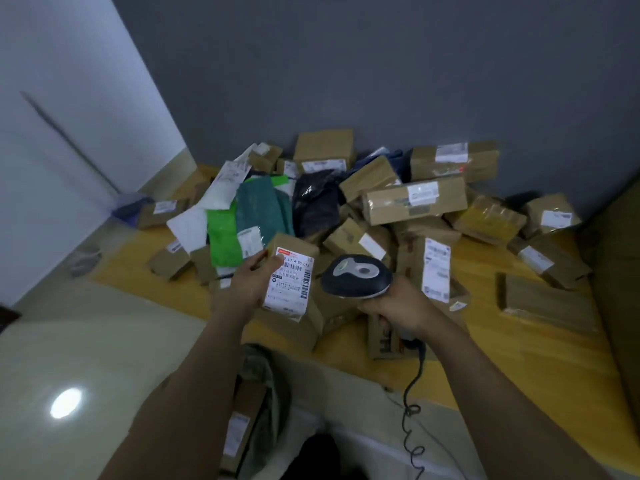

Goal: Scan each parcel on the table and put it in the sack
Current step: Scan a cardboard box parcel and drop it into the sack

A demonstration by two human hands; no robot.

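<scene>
My left hand (247, 282) grips a brown cardboard parcel (294, 251) by its left side, thumb on the white shipping label (289, 284), which faces me. My right hand (398, 310) holds a dark handheld scanner (356, 275) by its handle, head close to the right of the label; its coiled cable (414, 410) hangs down. The parcel is lifted over the yellow table's (502, 368) near edge. Below, between my arms, the grey sack (266, 386) stands open with a labelled box (239, 434) inside.
A heap of parcels covers the table: brown boxes (414, 200), green bags (225, 239), a teal bag (259, 209), a black bag (317, 202), white envelopes (221, 188). A grey wall is behind, a white wall on the left, a pale floor (86, 341) left of the table.
</scene>
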